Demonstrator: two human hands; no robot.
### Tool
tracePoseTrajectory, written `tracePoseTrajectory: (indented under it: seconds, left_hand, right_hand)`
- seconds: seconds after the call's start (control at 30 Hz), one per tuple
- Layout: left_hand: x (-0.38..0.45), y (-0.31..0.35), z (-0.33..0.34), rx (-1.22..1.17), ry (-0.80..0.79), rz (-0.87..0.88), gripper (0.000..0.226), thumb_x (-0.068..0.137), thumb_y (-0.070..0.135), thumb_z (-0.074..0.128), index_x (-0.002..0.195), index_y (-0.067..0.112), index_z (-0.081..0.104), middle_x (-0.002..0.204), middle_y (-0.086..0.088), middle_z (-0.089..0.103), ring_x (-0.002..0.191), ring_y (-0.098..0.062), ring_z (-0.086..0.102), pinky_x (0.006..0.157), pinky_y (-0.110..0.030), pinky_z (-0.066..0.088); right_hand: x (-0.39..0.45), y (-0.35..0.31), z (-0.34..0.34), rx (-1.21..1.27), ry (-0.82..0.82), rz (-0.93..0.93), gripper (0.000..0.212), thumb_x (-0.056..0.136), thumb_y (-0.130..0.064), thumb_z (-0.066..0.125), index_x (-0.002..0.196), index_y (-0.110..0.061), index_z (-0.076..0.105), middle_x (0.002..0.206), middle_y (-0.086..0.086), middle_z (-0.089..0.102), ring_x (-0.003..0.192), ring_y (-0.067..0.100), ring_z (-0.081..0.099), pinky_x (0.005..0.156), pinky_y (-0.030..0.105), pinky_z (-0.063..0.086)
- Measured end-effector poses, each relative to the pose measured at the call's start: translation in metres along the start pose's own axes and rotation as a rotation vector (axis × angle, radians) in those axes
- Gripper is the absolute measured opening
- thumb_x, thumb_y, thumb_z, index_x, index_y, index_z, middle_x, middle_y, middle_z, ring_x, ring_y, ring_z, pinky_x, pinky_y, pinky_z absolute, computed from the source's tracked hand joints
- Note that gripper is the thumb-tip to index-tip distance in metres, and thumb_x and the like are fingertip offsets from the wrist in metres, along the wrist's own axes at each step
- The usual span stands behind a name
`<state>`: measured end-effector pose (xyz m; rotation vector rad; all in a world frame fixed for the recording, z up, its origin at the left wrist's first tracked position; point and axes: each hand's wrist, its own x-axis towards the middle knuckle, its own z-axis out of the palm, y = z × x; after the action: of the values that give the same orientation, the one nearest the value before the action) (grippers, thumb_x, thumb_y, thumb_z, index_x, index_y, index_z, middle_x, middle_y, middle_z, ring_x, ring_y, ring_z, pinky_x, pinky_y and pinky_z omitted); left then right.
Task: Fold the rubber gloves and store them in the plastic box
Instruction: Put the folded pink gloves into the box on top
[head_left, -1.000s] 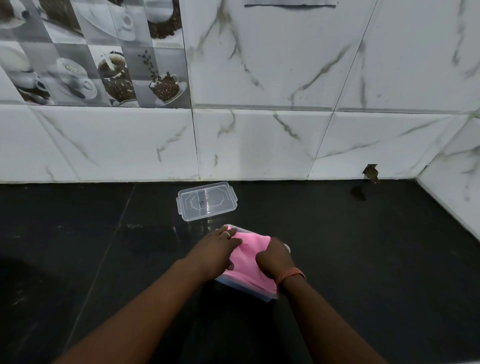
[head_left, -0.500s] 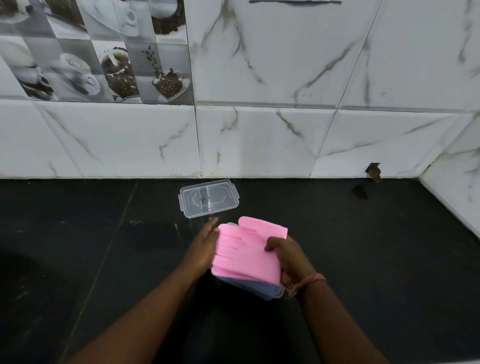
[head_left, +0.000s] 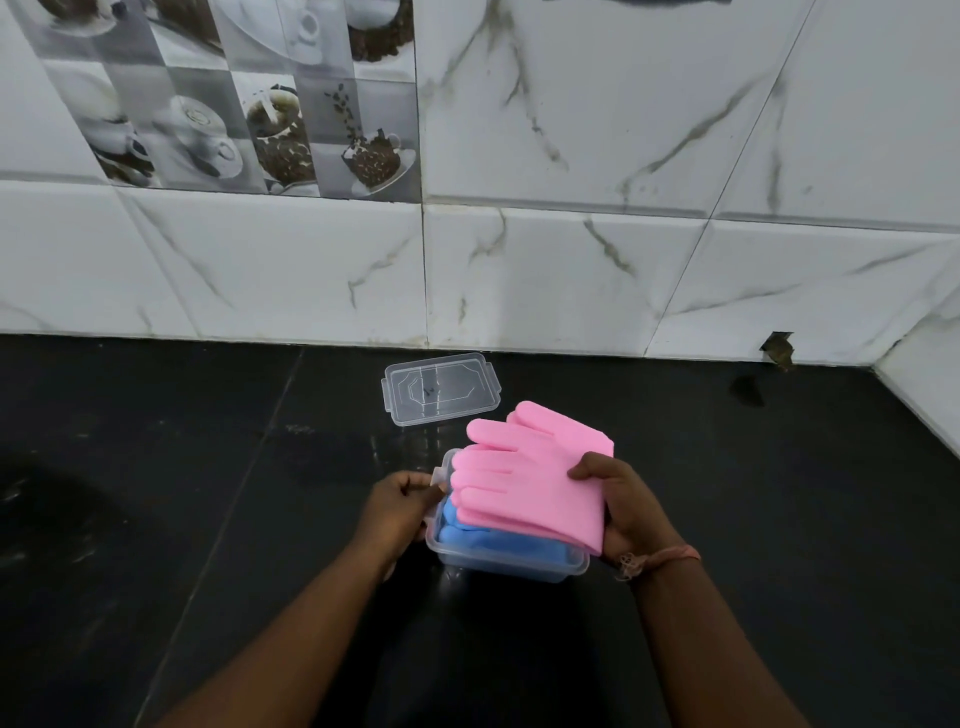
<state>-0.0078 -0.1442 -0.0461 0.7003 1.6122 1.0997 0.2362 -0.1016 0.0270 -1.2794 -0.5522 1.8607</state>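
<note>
A: Two kinds of gloves are visible. How much of the work is done?

B: I judge it more than half. The blue gloves (head_left: 498, 540) already lie inside the plastic box (head_left: 506, 564), low between the two hands. The pink gloves (head_left: 530, 488) are not inside yet: they sit on top of the box, slanted, with the fingers spread toward the left hand and one part standing out beyond the far rim.

A: What do the hands do?

B: The right hand (head_left: 631, 512) grips the pink gloves at their near right edge, thumb on top and fingers curled under. The left hand (head_left: 400, 506) pinches the clip on the left wall of the box and holds it against the desk (head_left: 156, 467).

A: What is left?

B: The pink pair looks too wide for the box, so I think it needs a tighter fold, then pressing down on the blue ones. The lid (head_left: 441, 387) lies apart, farther than both hands, near the wall, so closing is perhaps the last step
</note>
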Motion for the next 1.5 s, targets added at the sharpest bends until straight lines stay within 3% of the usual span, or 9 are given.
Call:
tracePoseTrajectory:
  seconds: [0.17, 0.33, 0.6, 0.7, 0.8, 0.87, 1.0, 1.23, 1.5]
  left_hand:
    - [-0.004, 0.006, -0.003, 0.020, 0.055, -0.021, 0.021, 0.092, -0.010, 0.054, 0.085, -0.001, 0.072, 0.062, -0.011, 0.068, 0.050, -0.016, 0.057, 0.044, -0.024, 0.047]
    - [-0.003, 0.005, -0.012, -0.051, 0.079, -0.049, 0.012, 0.093, -0.002, 0.065, 0.087, 0.003, 0.074, 0.062, -0.008, 0.070, 0.049, -0.013, 0.059, 0.045, -0.022, 0.050]
    - [0.005, 0.011, -0.012, 0.064, 0.165, -0.096, 0.016, 0.090, -0.003, 0.062, 0.094, 0.004, 0.076, 0.074, -0.012, 0.075, 0.061, -0.023, 0.066, 0.059, -0.035, 0.060]
    - [-0.005, 0.029, -0.005, 0.461, 0.373, 0.192, 0.039, 0.082, -0.003, 0.056, 0.109, 0.018, 0.076, 0.106, -0.006, 0.076, 0.096, -0.028, 0.071, 0.091, -0.041, 0.058]
    - [-0.028, 0.048, 0.014, 0.950, 0.100, 0.648, 0.047, 0.082, 0.012, 0.061, 0.125, 0.027, 0.070, 0.125, -0.005, 0.070, 0.113, -0.028, 0.065, 0.099, -0.042, 0.052]
    - [-0.035, 0.049, 0.027, 1.344, -0.125, 0.629, 0.055, 0.092, 0.035, 0.059, 0.147, 0.034, 0.051, 0.152, -0.003, 0.052, 0.135, -0.028, 0.049, 0.113, -0.043, 0.038]
    - [-0.025, 0.043, 0.033, 1.624, -0.155, 0.608, 0.066, 0.097, 0.045, 0.055, 0.158, 0.033, 0.032, 0.164, -0.006, 0.035, 0.146, -0.031, 0.033, 0.115, -0.045, 0.025]
    - [-0.015, 0.045, 0.040, 1.690, -0.159, 0.645, 0.065, 0.093, 0.042, 0.065, 0.151, 0.026, 0.042, 0.155, -0.009, 0.045, 0.137, -0.032, 0.043, 0.111, -0.043, 0.034]
    - [-0.014, 0.047, 0.061, 1.772, -0.122, 0.585, 0.047, 0.089, 0.017, 0.066, 0.132, 0.010, 0.048, 0.125, -0.011, 0.065, 0.113, -0.031, 0.064, 0.097, -0.041, 0.046]
  right_hand:
    - [0.000, 0.013, 0.022, -0.026, -0.089, 0.031, 0.039, 0.081, -0.001, 0.049, 0.117, 0.004, 0.064, 0.113, 0.025, 0.070, 0.101, 0.040, 0.063, 0.096, 0.052, 0.051]
    - [0.011, 0.019, 0.020, -0.190, 0.041, 0.033, 0.032, 0.081, 0.001, 0.050, 0.110, 0.001, 0.064, 0.099, 0.020, 0.071, 0.084, 0.035, 0.065, 0.072, 0.039, 0.058]
    - [0.026, 0.023, 0.034, -0.625, 0.174, -0.134, 0.028, 0.083, 0.001, 0.051, 0.106, -0.008, 0.063, 0.094, 0.005, 0.068, 0.082, 0.016, 0.060, 0.066, 0.027, 0.048]
    - [0.030, 0.028, 0.034, -0.665, 0.208, -0.192, 0.033, 0.082, -0.001, 0.052, 0.114, -0.006, 0.061, 0.109, 0.010, 0.068, 0.089, 0.017, 0.060, 0.070, 0.028, 0.047]
    - [0.034, 0.028, 0.035, -0.770, 0.256, -0.210, 0.039, 0.080, -0.006, 0.056, 0.118, -0.004, 0.060, 0.115, 0.014, 0.067, 0.098, 0.025, 0.063, 0.080, 0.034, 0.052]
    - [0.034, 0.025, 0.036, -0.921, 0.284, -0.213, 0.045, 0.079, -0.010, 0.061, 0.124, -0.004, 0.054, 0.120, 0.015, 0.065, 0.105, 0.029, 0.063, 0.088, 0.036, 0.053]
    - [0.026, 0.016, 0.037, -1.369, 0.323, -0.398, 0.066, 0.081, -0.017, 0.069, 0.139, -0.008, 0.037, 0.135, 0.015, 0.053, 0.121, 0.034, 0.056, 0.098, 0.038, 0.047]
    - [0.030, 0.027, 0.026, -1.956, -0.170, -0.447, 0.085, 0.086, -0.017, 0.066, 0.156, -0.024, 0.018, 0.164, 0.012, 0.013, 0.145, 0.035, 0.028, 0.116, 0.045, 0.034]
    - [0.041, 0.043, 0.018, -1.956, -0.243, -0.482, 0.104, 0.081, -0.008, 0.069, 0.158, -0.028, 0.001, 0.161, 0.013, 0.004, 0.142, 0.038, 0.025, 0.108, 0.046, 0.042]
